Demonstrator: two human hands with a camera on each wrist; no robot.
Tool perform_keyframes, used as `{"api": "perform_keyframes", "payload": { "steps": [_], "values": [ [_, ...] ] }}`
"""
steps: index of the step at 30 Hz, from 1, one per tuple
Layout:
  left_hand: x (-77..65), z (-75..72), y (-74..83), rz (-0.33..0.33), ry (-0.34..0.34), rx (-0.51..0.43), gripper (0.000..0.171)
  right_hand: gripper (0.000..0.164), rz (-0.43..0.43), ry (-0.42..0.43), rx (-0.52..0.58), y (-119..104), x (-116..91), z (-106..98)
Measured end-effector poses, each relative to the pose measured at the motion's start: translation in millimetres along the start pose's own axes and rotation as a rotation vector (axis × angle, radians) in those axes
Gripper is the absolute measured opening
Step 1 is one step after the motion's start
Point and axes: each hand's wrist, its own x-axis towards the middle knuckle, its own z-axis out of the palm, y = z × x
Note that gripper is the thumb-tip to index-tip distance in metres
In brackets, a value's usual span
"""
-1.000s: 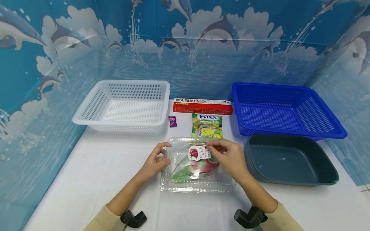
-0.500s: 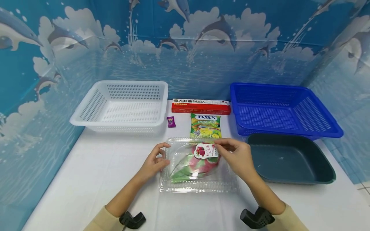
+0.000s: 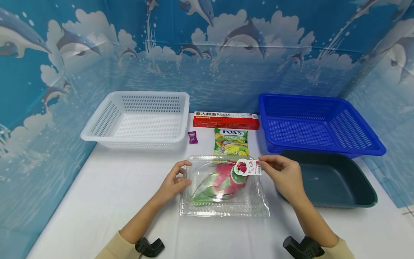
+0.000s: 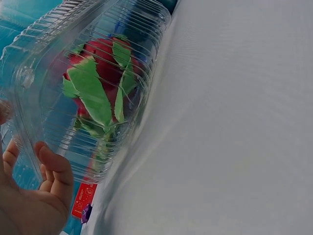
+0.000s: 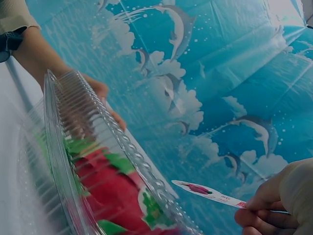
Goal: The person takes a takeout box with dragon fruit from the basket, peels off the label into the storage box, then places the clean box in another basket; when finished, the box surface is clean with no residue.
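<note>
- With fingers of the right hand pinched together on the narrow printed end of the fruit label, holds it out to their left, above the far right corner of the clear container.
- Could crease or tear the label with a sharp pull from that one end, or catch it on the lid, with its round end so near. Cannot tell about contact there.
- Given a tacky underside, could glue it to the fingertips and make letting go awkward.
- Could slide or tip the container, dragon fruit inside, after any slackening of the left fingers' hold.
- Bends the left hand round the container's left edge on the worktop, thumb on the near side, index farther off, well apart.
- Slants the right forearm in from the lower right, knuckles across the left rim of the dark basin.
- Could brush the candy bag, beyond and left of the right fingers, with a careless sweep.
</note>
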Motion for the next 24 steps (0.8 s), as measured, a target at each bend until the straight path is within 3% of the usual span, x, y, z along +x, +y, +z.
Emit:
{"api": "perform_keyframes", "payload": {
  "steps": [14,24],
  "values": [
    [-0.5,-0.5,0.4,-0.003,-0.009,0.003,0.051,0.023,0.071,0.093,0.011,18,-6,-31],
    [-0.5,-0.7,0.7,0.006,-0.007,0.011,0.051,0.027,0.197,0.151,-0.006,34,-10,-45]
  ]
}}
